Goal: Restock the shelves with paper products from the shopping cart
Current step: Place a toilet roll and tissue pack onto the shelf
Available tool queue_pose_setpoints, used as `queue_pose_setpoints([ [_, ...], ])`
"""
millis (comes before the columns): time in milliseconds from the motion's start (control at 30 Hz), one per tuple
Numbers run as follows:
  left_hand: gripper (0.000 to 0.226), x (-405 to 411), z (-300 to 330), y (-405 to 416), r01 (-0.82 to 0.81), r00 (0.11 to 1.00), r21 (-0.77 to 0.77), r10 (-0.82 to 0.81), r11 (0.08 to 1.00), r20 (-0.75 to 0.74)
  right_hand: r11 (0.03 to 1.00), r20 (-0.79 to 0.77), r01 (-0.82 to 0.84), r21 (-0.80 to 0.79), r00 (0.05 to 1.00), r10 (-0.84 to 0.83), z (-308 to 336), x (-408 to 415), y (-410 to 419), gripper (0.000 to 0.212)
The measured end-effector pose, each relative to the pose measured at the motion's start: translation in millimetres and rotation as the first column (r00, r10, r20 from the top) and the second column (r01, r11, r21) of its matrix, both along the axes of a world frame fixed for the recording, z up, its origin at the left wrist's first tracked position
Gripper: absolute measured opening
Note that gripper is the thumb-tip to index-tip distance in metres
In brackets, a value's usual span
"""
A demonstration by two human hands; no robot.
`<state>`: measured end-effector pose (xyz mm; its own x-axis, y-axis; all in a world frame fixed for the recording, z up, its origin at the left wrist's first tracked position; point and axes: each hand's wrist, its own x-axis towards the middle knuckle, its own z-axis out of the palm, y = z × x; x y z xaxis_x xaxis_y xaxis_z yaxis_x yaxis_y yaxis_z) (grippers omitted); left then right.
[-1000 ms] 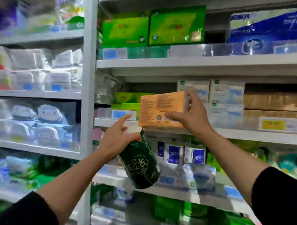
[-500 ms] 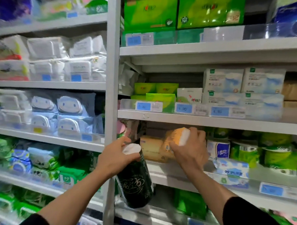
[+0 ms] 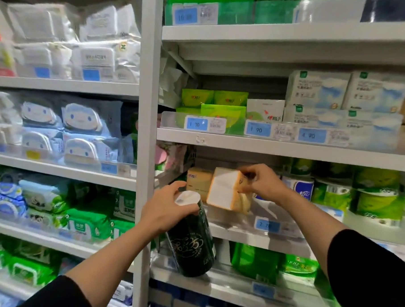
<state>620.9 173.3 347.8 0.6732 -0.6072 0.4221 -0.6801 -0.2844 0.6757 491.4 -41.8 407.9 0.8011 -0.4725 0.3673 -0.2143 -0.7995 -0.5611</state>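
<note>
My right hand (image 3: pixel 263 183) grips an orange tissue pack (image 3: pixel 224 189) by its far end, tilted, with its white end face toward me. It sits just over the front of the third shelf (image 3: pixel 251 232), right beside a matching orange pack (image 3: pixel 198 181) standing there. My left hand (image 3: pixel 166 208) holds a dark green wrapped paper roll (image 3: pixel 191 246) from the top, upright, in front of the white shelf post (image 3: pixel 147 137).
Green and purple toilet rolls (image 3: pixel 333 194) fill the same shelf to the right. Small tissue packs behind blue price tags (image 3: pixel 256 129) occupy the shelf above. Wet-wipe packs (image 3: pixel 79 117) crowd the left bay. Green packs lie on the lower shelf.
My right hand has brought the orange pack down from the upper shelf level to the third shelf, turning its white end toward me. The left hand keeps holding the green roll.
</note>
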Motion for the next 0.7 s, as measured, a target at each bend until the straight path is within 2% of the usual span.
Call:
queue_pose_setpoints([
  [167,0.100,8,-1,0,0.008,0.998,-0.012,-0.009,1.000,-0.060,0.995,0.008,-0.051,-0.086,0.999,0.052,1,23,3,0.060],
  [267,0.102,11,-2,1,-0.005,0.997,0.001,0.005,1.000,-0.074,0.985,-0.066,-0.047,-0.166,0.997,0.036,0,36,5,0.058],
  [367,0.104,15,-4,3,-0.006,0.996,0.003,0.007,1.000,-0.091,0.995,-0.146,-0.012,-0.103,0.989,-0.003,-1,34,-6,0.057],
  [500,0.101,17,-5,6,-0.007,0.983,-0.054,-0.003,0.999,-0.182,0.990,-0.145,-0.056,0.126,0.987,0.074,-17,30,-10,0.053],
  [600,0.099,20,0,8,0.004,0.974,-0.070,-0.019,0.998,-0.225,0.999,-0.165,-0.009,-0.032,0.986,0.004,-24,38,-3,0.045],
  [700,0.100,21,6,9,0.028,0.964,-0.080,-0.048,0.996,-0.263,0.999,-0.164,0.005,-0.039,0.986,-0.011,-27,46,6,0.031],
])
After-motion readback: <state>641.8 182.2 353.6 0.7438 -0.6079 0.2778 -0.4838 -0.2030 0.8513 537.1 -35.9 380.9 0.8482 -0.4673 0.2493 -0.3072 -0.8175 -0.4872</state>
